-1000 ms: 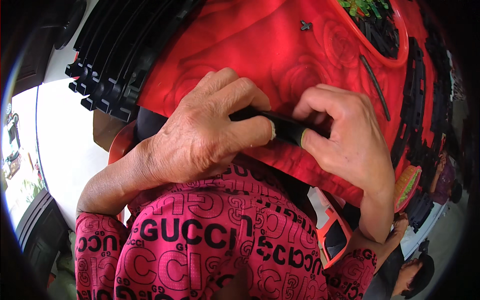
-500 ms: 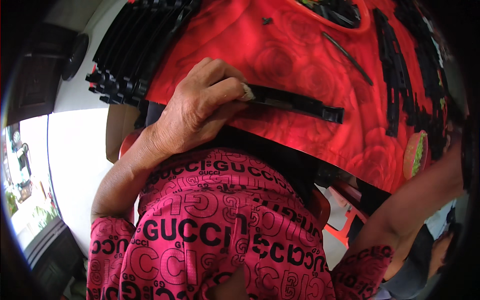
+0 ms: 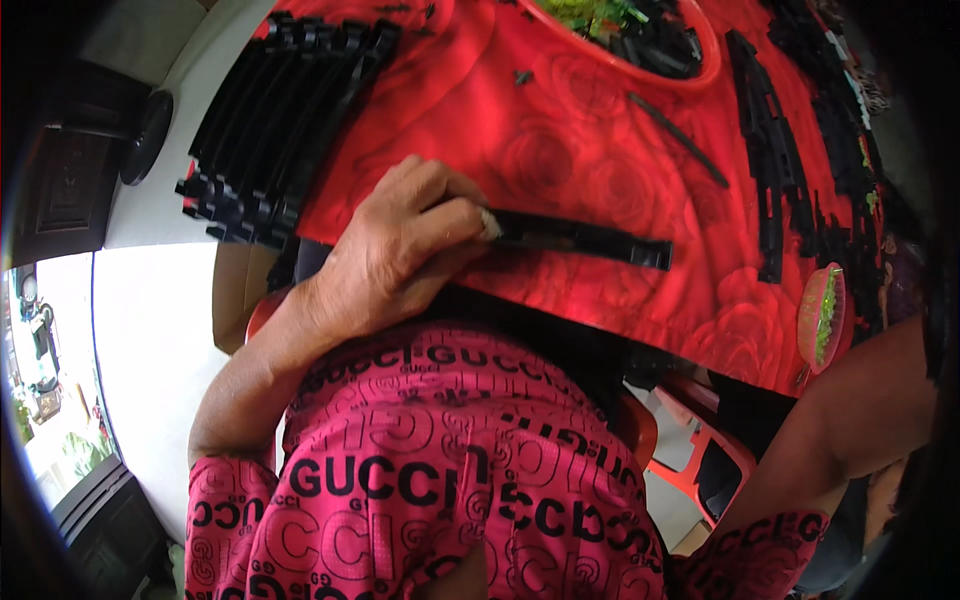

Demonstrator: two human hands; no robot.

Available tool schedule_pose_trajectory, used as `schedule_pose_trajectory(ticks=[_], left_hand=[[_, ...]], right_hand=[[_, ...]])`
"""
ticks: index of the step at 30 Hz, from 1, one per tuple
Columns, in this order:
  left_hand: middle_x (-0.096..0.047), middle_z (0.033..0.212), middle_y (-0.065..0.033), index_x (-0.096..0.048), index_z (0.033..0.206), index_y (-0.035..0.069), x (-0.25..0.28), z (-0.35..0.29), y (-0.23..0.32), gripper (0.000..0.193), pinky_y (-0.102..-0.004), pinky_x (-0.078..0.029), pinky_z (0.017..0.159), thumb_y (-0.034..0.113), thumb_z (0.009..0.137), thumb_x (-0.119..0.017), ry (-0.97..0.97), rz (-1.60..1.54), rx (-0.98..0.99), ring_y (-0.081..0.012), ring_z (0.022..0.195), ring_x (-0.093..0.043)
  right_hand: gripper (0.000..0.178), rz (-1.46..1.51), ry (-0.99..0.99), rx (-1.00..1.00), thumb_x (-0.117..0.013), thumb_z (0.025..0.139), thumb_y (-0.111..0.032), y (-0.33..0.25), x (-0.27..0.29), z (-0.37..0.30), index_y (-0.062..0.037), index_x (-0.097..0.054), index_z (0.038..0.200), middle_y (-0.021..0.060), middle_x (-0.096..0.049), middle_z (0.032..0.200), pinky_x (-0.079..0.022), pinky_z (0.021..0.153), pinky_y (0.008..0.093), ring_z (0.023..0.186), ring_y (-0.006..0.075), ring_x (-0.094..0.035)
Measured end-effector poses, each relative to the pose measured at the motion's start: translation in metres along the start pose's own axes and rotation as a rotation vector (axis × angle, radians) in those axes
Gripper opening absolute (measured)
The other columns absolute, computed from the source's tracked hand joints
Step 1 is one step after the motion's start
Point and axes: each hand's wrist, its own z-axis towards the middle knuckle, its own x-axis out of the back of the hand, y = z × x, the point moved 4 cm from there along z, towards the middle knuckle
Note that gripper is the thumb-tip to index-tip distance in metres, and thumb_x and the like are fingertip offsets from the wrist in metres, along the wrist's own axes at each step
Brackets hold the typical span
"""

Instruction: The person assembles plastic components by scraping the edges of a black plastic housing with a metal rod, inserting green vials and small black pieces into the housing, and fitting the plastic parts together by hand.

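Observation:
My left hand (image 3: 405, 245) is closed around the left end of a long, narrow black plastic strip (image 3: 610, 247) near the front edge of the red table. The strip's free end points to the right, and its gripped end is hidden by my fingers. Something whitish wraps a fingertip of this hand. My right forearm (image 3: 850, 420) reaches up to the right rim, where the hand itself is lost from the picture. Close to that forearm stands a small pinkish bowl (image 3: 826, 320) with bright green pieces in it.
Several similar black strips (image 3: 285, 120) lie in a row at the far left. A red basin (image 3: 712, 60) at the back holds black and green pieces. A thin black rod (image 3: 680, 140) lies in the middle, and more black parts (image 3: 765, 160) cover the right side.
The whole view has shifted, so the table appears slightly lower. My left hand keeps its grip on the strip, which now looks more level. My right forearm has moved farther right.

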Motion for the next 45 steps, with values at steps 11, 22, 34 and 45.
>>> schedule_pose_trajectory(ticks=[11, 22, 34, 45], left_hand=[[-0.065, 0.109, -0.01, -0.072, 0.101, 0.006, -0.002, -0.001, 0.006, 0.023, -0.0381, -0.05, 0.078, 0.001, 0.081, -0.082, -0.028, -0.004, 0.019, -0.0281, 0.093, -0.063], [-0.068, 0.111, -0.0111, -0.074, 0.097, 0.007, 0.007, -0.014, 0.005, 0.023, -0.0372, -0.051, 0.074, 0.002, 0.076, -0.081, 0.052, 0.112, -0.094, -0.0276, 0.091, -0.063], [-0.069, 0.112, -0.0107, -0.073, 0.091, 0.007, -0.017, -0.006, 0.027, 0.019, -0.0366, -0.051, 0.071, 0.003, 0.073, -0.079, 0.011, 0.051, -0.161, -0.0264, 0.089, -0.062], [-0.068, 0.111, -0.0089, -0.072, 0.09, 0.007, -0.022, -0.004, 0.026, 0.017, -0.0376, -0.054, 0.073, 0.002, 0.075, -0.078, 0.015, 0.014, -0.143, -0.0269, 0.091, -0.062]], right_hand=[[0.062, -0.136, 0.253, 0.104, -0.055, 0.098, -0.051, 0.015, 0.033, -0.03, 0.0052, -0.065, 0.121, 0.0139, -0.069, 0.112, -0.052, 0.093, 0.0316, 0.104, 0.0189, -0.067], [0.056, -0.227, 0.307, 0.127, -0.057, 0.098, -0.043, 0.014, -0.031, -0.006, 0.0061, -0.065, 0.124, 0.013, -0.072, 0.114, -0.053, 0.097, 0.033, 0.108, 0.0196, -0.069], [0.037, 0.22, -0.703, -0.145, -0.07, 0.075, -0.002, 0.081, -0.084, -0.068, 0.0014, -0.072, 0.112, 0.014, -0.07, 0.095, -0.055, 0.077, 0.0392, 0.084, 0.0279, -0.069], [0.019, 0.003, -0.74, -0.185, -0.074, 0.077, -0.007, 0.069, -0.101, -0.058, -0.0009, -0.071, 0.094, 0.0138, -0.072, 0.087, -0.054, 0.072, 0.0431, 0.078, 0.0322, -0.072]])
